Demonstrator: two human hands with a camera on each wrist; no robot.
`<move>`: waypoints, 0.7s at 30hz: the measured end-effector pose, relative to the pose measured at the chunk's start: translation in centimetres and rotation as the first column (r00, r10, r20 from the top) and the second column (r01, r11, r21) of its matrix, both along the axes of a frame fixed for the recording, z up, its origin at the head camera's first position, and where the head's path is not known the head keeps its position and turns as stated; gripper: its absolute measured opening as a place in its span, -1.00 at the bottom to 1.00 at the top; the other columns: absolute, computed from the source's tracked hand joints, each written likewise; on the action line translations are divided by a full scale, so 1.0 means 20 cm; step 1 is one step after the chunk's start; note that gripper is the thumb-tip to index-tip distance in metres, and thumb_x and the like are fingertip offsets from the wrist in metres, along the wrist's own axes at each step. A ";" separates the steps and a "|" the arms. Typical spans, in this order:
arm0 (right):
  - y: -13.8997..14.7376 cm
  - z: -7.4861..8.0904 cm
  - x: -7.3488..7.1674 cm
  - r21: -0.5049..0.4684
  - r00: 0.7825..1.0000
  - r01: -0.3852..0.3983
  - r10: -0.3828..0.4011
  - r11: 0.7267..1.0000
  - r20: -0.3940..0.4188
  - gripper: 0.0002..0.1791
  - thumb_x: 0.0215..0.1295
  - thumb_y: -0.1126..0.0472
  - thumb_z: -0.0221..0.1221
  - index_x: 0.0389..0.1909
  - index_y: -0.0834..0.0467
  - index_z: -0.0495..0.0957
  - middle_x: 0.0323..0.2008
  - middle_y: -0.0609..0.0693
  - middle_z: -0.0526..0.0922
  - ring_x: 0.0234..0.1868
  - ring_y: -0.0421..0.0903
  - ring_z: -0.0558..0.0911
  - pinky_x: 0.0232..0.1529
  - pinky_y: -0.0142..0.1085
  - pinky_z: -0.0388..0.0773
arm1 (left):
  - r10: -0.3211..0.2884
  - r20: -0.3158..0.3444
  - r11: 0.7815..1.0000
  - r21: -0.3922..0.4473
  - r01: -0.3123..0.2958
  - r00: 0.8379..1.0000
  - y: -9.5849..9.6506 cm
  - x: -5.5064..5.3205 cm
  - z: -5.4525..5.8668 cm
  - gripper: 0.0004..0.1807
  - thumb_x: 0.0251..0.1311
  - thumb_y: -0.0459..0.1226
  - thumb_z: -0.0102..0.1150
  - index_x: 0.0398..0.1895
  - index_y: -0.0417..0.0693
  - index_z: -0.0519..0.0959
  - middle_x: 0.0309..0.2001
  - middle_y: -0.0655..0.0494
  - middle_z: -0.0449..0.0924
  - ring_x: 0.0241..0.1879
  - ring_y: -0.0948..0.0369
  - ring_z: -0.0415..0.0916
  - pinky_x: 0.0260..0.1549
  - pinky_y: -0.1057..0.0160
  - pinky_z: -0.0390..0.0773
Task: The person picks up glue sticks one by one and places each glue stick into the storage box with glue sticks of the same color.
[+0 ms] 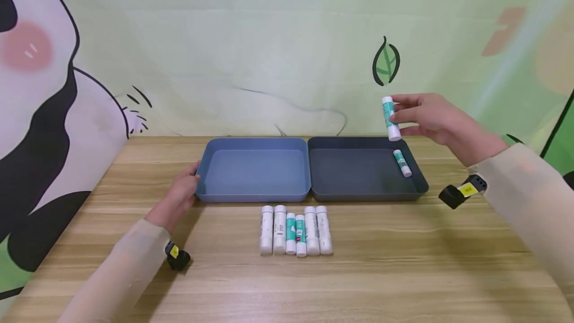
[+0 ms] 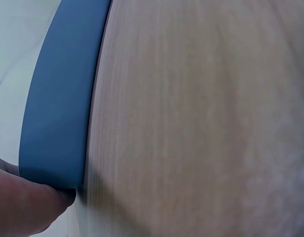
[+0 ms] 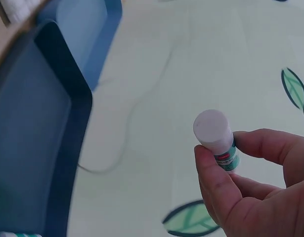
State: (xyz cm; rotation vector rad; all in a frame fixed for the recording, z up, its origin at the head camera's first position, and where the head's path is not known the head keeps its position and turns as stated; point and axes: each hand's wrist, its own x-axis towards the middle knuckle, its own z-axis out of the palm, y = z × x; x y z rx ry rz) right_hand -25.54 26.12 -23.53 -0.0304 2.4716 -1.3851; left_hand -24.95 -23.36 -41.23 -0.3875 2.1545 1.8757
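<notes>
My right hand (image 1: 428, 116) pinches a glue stick (image 1: 387, 113) with a white cap and green label between thumb and fingers. It is held in the air, above the back right of the dark grey tray (image 1: 350, 197). In the right wrist view the glue stick (image 3: 212, 127) points one white end at the camera. A smaller glue stick (image 1: 402, 163) lies inside the grey tray near its right wall. At the left end of the blue tray (image 1: 253, 197), my left hand (image 1: 181, 191) holds the side wall, thumb against the corner (image 2: 53, 180).
Several white tubes (image 1: 266, 231) and two small green-labelled glue sticks (image 1: 300, 236) lie in a row on the wooden table (image 1: 381, 263), in front of the trays. The trays stand side by side. A printed cloth (image 1: 188, 64) hangs behind the table.
</notes>
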 end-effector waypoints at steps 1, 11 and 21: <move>0.01 0.02 -0.01 0.002 1.000 0.004 -0.004 1.000 -0.003 -0.27 0.57 0.17 0.05 0.63 0.21 0.00 0.31 0.11 0.33 -0.12 -0.31 0.57 -0.11 -0.49 0.71 | 0.001 0.002 1.000 0.003 -0.001 1.000 0.00 0.00 0.00 -0.35 0.56 -0.42 -0.58 0.65 -0.05 -0.30 0.68 -0.07 -0.46 0.68 -0.03 -0.41 0.66 -0.03 -0.25; 0.12 0.18 -0.14 0.002 0.998 0.049 -0.049 0.999 0.030 -0.18 0.53 0.11 0.09 0.65 0.15 -0.07 0.04 -0.16 0.40 -0.08 -0.27 0.52 -0.18 -0.51 0.68 | -0.007 -0.002 1.000 0.015 0.007 1.000 0.00 -0.01 -0.01 -0.35 0.56 -0.43 -0.59 0.65 -0.07 -0.32 0.68 -0.05 -0.49 0.67 -0.01 -0.48 0.66 -0.02 -0.29; 0.17 0.26 -0.26 -0.006 0.992 0.111 -0.111 0.994 0.063 -0.18 0.52 0.12 0.10 0.66 0.04 -0.07 -0.01 -0.19 0.37 -0.06 -0.22 0.44 -0.23 -0.51 0.67 | -0.005 -0.012 1.000 0.010 0.005 1.000 0.00 -0.02 -0.02 -0.35 0.55 -0.44 -0.58 0.65 -0.08 -0.32 0.67 -0.06 -0.49 0.67 -0.02 -0.47 0.66 -0.03 -0.29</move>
